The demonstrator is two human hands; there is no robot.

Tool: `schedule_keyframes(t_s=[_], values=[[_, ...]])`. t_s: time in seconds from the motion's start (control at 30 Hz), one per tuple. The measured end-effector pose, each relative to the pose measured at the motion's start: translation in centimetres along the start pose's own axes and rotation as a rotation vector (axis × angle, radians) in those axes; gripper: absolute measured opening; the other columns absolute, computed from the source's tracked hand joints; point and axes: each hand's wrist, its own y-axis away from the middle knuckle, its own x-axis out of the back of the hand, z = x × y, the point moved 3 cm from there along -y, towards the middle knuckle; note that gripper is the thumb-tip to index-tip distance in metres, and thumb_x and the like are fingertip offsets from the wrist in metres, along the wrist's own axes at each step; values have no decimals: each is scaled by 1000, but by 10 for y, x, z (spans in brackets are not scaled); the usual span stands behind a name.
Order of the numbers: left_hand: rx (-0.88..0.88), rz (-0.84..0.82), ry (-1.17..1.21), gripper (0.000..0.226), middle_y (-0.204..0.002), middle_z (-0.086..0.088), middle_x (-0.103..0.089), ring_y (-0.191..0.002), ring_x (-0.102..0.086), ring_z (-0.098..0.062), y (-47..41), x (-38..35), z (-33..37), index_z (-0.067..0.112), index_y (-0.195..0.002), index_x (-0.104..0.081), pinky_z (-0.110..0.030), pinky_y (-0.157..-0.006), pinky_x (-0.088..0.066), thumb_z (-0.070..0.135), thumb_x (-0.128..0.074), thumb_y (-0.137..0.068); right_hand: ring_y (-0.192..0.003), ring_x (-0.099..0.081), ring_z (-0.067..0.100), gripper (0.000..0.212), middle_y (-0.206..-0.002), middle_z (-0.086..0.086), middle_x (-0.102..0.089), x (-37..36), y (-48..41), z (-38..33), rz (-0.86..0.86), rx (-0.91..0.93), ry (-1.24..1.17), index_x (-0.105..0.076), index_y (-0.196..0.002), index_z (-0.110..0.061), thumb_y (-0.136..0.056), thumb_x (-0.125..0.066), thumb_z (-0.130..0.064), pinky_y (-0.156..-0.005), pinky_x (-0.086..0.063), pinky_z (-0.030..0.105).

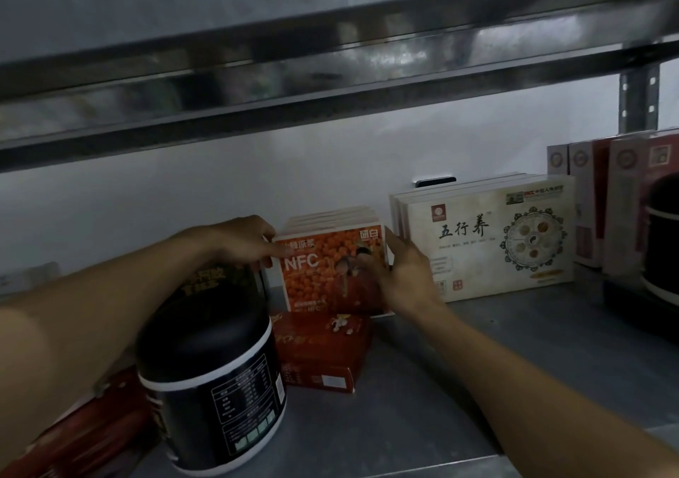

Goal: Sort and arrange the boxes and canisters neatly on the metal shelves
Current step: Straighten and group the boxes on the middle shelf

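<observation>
A row of orange NFC boxes (323, 279) stands upright at the back middle of the metal shelf (496, 360). My left hand (242, 244) holds the row's upper left corner, fingers on the front box. My right hand (400, 275) grips its right edge, thumb across the front face. A black canister with a white band (216, 396) stands at the front left. A second dark canister (220, 286) sits behind it under my left forearm. A red box (323, 352) lies flat before the orange row.
Cream boxes with black characters (488, 242) stand in a row to the right. Tall red-and-white boxes (602, 198) and a black canister (661, 249) fill the far right. Another red box (84, 433) lies at the front left. An upper shelf (330, 54) hangs low overhead.
</observation>
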Motion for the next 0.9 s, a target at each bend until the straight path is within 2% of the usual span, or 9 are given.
schedule_keyframes(t_s=[0.07, 0.2, 0.27, 0.33, 0.4, 0.53, 0.67, 0.77, 0.9], values=[[-11, 44, -60, 39, -97, 2, -70, -86, -66, -14, 0, 4, 1, 23, -103, -67, -25, -69, -48, 56, -64, -83, -122, -54, 22, 53, -133, 4, -58, -4, 2, 1, -36, -22, -45, -44, -143, -27, -94, -62, -37, -103, -46, 36], [-9, 154, -174, 56, -110, 1, -62, -94, -59, -13, -1, 6, 0, 21, -115, -61, -26, -78, -48, 61, -69, -77, -125, -53, 21, 65, -135, 0, -56, -10, 5, 2, -111, -69, -129, -34, -145, -29, -91, -68, -22, -103, -44, 36], [-23, 179, -159, 66, -116, 0, -60, -99, -57, -14, -1, 3, -1, 22, -123, -55, -27, -81, -48, 62, -72, -73, -124, -54, 20, 68, -134, -1, -58, -11, 6, 3, -105, -74, -165, -33, -146, -31, -89, -68, -15, -106, -46, 43], [-46, 183, -121, 78, -130, -3, -55, -109, -55, -16, -1, 1, 0, 24, -135, -45, -26, -88, -44, 59, -74, -72, -125, -54, 21, 71, -134, 0, -58, -9, 7, 5, -96, -63, -160, -33, -147, -32, -89, -68, -12, -105, -47, 46], [-88, 168, -114, 85, -145, -3, -45, -124, -49, -19, 0, -2, 2, 25, -147, -34, -23, -98, -37, 53, -73, -77, -124, -52, 18, 73, -135, 0, -57, -7, 8, 5, -100, -44, -148, -31, -149, -32, -90, -68, -13, -105, -46, 38], [-168, 135, -153, 74, -154, 0, -36, -135, -39, -16, 2, -10, 9, 23, -152, -29, -17, -101, -26, 44, -63, -90, -118, -50, 11, 76, -138, -2, -55, -6, 9, 8, -135, -23, -129, -22, -153, -35, -92, -67, -23, -95, -42, 25], [-192, 144, -151, 65, -148, 0, -44, -129, -45, -16, 3, -13, 11, 22, -150, -33, -15, -97, -28, 41, -59, -94, -124, -54, 22, 81, -139, 0, -56, -8, 7, 13, -134, -39, -100, -15, -155, -36, -93, -66, -28, -99, -45, 30], [-209, 167, -176, 63, -144, -1, -49, -124, -49, -18, 4, -13, 10, 24, -149, -36, -21, -100, -36, 43, -59, -93, -123, -56, 24, 80, -138, 1, -57, -9, 7, 15, -135, -39, -83, -14, -156, -35, -94, -64, -29, -100, -46, 33], [-209, 183, -210, 65, -141, -1, -51, -119, -52, -18, 3, -13, 7, 26, -149, -38, -32, -103, -42, 49, -58, -91, -121, -56, 22, 79, -137, 1, -58, -10, 7, 16, -125, -46, -84, -15, -156, -34, -95, -64, -26, -95, -44, 25]])
